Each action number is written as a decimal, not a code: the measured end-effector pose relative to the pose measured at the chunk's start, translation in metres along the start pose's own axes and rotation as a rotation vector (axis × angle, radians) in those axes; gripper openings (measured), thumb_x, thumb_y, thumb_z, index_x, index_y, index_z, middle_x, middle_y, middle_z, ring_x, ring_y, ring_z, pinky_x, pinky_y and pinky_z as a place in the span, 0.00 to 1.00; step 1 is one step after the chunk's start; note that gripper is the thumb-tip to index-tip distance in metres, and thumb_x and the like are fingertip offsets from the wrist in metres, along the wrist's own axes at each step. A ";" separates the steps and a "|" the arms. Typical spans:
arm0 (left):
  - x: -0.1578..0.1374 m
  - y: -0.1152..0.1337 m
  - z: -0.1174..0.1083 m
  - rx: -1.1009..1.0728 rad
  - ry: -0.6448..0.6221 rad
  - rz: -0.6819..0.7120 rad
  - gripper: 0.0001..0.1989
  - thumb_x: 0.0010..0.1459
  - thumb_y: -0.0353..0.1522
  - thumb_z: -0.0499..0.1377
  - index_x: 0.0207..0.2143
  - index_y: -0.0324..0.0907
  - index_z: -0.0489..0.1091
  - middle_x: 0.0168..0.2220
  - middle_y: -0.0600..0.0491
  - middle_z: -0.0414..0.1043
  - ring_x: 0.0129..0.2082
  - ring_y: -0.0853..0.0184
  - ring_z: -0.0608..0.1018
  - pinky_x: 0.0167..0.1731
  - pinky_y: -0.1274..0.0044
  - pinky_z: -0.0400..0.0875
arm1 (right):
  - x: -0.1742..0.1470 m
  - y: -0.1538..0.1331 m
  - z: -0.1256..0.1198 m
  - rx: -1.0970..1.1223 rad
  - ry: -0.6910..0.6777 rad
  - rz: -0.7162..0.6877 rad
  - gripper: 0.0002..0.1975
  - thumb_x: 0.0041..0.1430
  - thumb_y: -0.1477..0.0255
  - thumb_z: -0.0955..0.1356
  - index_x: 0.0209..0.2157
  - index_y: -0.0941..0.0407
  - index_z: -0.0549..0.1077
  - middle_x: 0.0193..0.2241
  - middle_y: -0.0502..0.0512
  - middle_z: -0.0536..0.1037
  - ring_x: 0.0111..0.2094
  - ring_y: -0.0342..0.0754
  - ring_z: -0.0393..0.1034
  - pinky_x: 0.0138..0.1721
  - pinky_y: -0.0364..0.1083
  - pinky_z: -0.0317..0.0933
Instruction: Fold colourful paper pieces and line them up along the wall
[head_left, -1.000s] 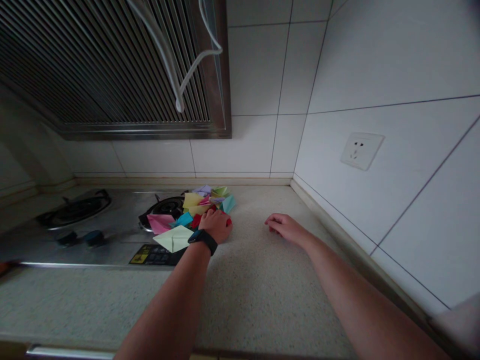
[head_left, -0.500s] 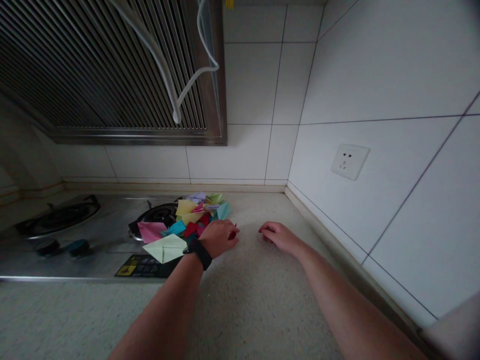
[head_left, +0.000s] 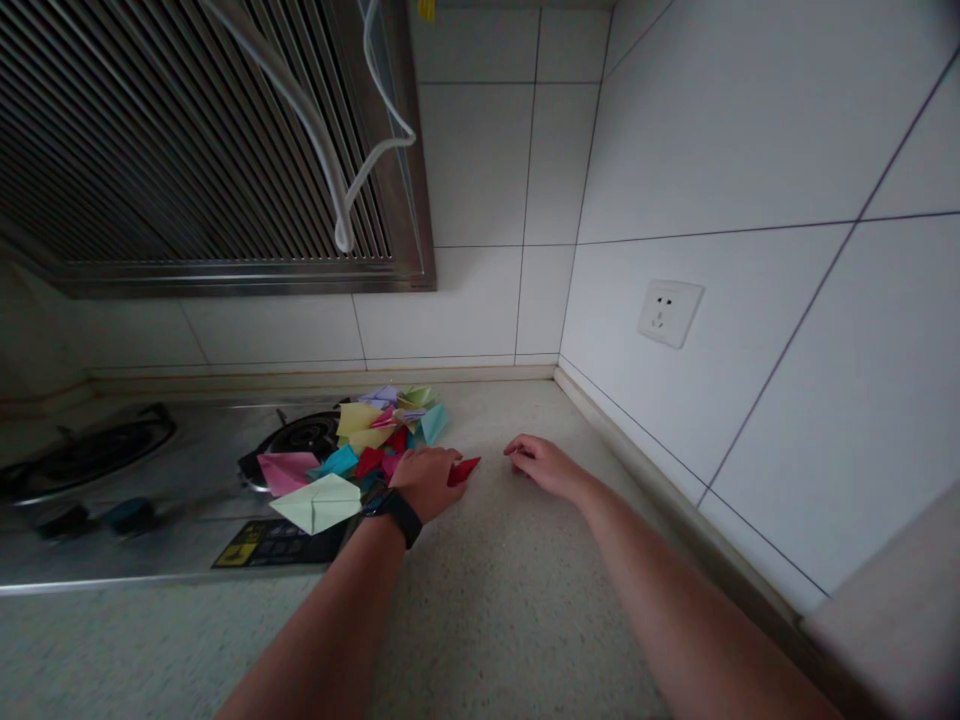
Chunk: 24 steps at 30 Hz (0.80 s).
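The left grip (head_left: pixel 429 482) holds red folded paper (head_left: pixel 465 470) (tip pointing right).

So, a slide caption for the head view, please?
Left hand holding red folded paper, right hand nearby, coloured papers by a burner.

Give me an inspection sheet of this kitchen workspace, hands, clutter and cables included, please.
Surface: speckled counter beside a metal stove.
Job's things: red folded paper; pile of coloured folded papers, partly over the stove.
Clutter: the pile lies jumbled, pieces overlapping.
Hands: left hand holds the red folded paper; right hand curled, nothing visible in it.
Cables: white cord hanging by the hood.
Surroundings: tiled walls, socket on the right one.
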<state>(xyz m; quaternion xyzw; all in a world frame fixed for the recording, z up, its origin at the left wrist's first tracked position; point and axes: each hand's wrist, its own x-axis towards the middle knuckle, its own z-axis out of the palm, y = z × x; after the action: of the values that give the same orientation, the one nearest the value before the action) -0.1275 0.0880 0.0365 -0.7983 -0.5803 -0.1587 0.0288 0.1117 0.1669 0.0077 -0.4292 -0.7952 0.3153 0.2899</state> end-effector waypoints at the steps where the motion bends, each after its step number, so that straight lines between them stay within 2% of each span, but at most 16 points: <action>1: 0.000 0.001 0.000 -0.005 0.002 0.007 0.18 0.51 0.40 0.58 0.45 0.46 0.71 0.39 0.48 0.75 0.41 0.57 0.74 0.43 0.68 0.64 | 0.000 -0.001 0.001 -0.017 0.006 -0.006 0.11 0.59 0.68 0.63 0.40 0.56 0.72 0.28 0.52 0.76 0.29 0.43 0.68 0.31 0.42 0.57; 4: 0.000 0.004 -0.002 -0.036 -0.001 0.036 0.14 0.51 0.34 0.57 0.41 0.47 0.73 0.36 0.50 0.75 0.38 0.59 0.75 0.40 0.70 0.65 | -0.001 -0.007 0.006 -0.088 0.021 -0.044 0.11 0.58 0.69 0.64 0.41 0.54 0.72 0.30 0.52 0.76 0.28 0.43 0.68 0.31 0.42 0.56; 7: 0.001 0.011 -0.004 -0.114 0.005 0.054 0.12 0.54 0.34 0.55 0.39 0.47 0.74 0.34 0.51 0.75 0.35 0.62 0.75 0.36 0.73 0.66 | -0.003 -0.015 0.008 -0.122 0.038 -0.096 0.11 0.57 0.69 0.65 0.42 0.53 0.72 0.32 0.51 0.75 0.28 0.42 0.67 0.31 0.42 0.56; 12: 0.002 0.018 -0.005 -0.275 0.078 0.075 0.12 0.56 0.34 0.54 0.40 0.45 0.73 0.35 0.53 0.75 0.35 0.66 0.75 0.37 0.76 0.67 | -0.007 -0.026 0.006 -0.045 0.104 -0.199 0.12 0.56 0.74 0.64 0.43 0.54 0.70 0.35 0.52 0.74 0.30 0.42 0.66 0.34 0.43 0.59; 15: 0.002 0.018 -0.005 -0.339 0.108 0.091 0.11 0.56 0.33 0.54 0.40 0.45 0.74 0.36 0.53 0.75 0.35 0.67 0.75 0.38 0.77 0.68 | -0.012 -0.031 0.006 0.009 0.077 -0.255 0.15 0.54 0.77 0.64 0.44 0.53 0.70 0.39 0.53 0.73 0.32 0.42 0.67 0.36 0.43 0.61; 19: 0.003 0.018 -0.004 -0.422 0.104 0.074 0.11 0.56 0.34 0.55 0.40 0.43 0.73 0.36 0.52 0.75 0.34 0.67 0.75 0.36 0.77 0.69 | -0.018 -0.037 0.011 0.057 0.070 -0.297 0.14 0.52 0.74 0.68 0.42 0.53 0.71 0.41 0.54 0.72 0.33 0.42 0.67 0.32 0.42 0.61; 24: 0.003 0.025 0.001 -0.492 0.122 0.150 0.11 0.56 0.32 0.54 0.41 0.43 0.73 0.36 0.52 0.74 0.33 0.69 0.75 0.36 0.78 0.69 | -0.021 -0.040 0.012 0.056 0.127 -0.287 0.08 0.53 0.68 0.69 0.36 0.55 0.73 0.36 0.53 0.71 0.31 0.43 0.66 0.28 0.41 0.59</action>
<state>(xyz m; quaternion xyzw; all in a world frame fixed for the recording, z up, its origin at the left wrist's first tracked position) -0.1032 0.0826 0.0400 -0.8111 -0.4605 -0.3404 -0.1193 0.0926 0.1286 0.0262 -0.3221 -0.8194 0.2648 0.3934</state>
